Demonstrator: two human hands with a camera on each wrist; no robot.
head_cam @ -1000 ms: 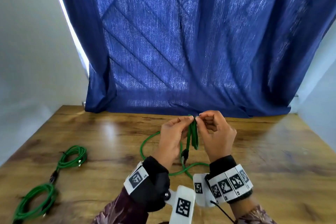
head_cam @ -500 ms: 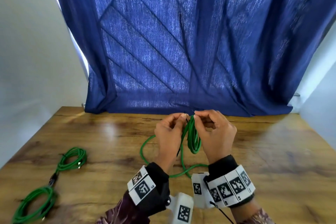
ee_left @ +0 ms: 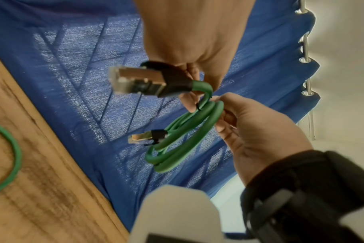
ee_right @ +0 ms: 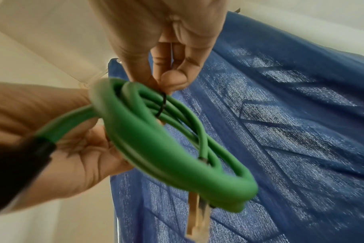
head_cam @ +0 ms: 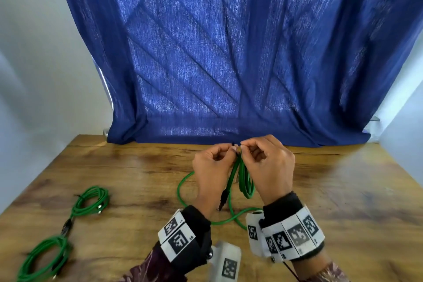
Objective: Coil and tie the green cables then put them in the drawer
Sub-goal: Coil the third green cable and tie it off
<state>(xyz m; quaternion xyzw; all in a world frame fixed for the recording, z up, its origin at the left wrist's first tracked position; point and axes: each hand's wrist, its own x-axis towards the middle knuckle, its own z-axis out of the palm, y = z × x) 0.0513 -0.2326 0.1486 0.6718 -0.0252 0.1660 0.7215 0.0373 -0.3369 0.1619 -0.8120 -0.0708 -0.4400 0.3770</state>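
I hold a small coil of green cable (head_cam: 246, 182) up above the wooden table (head_cam: 332, 190). My left hand (head_cam: 229, 151) grips the coil's top, and one connector end (head_cam: 223, 200) hangs below it. That plug (ee_left: 135, 80) shows large in the left wrist view. A thin black tie (ee_right: 163, 105) loops round the coil's strands. My right hand (head_cam: 246, 147) pinches the tie's upper end, which the right wrist view shows between thumb and finger (ee_right: 172, 78). A loose green cable (head_cam: 183, 186) lies on the table under my hands.
Two more green coils lie at the table's left, one further back (head_cam: 91, 200) and one near the front edge (head_cam: 43, 256), joined by a dark connector (head_cam: 66, 229). A blue curtain (head_cam: 229, 64) hangs behind the table's far edge.
Both hands have stayed together at the coil's top, their fingers working there. The coil has swung and now hangs edge-on, with the plug end dropping straight down beside my left wrist.
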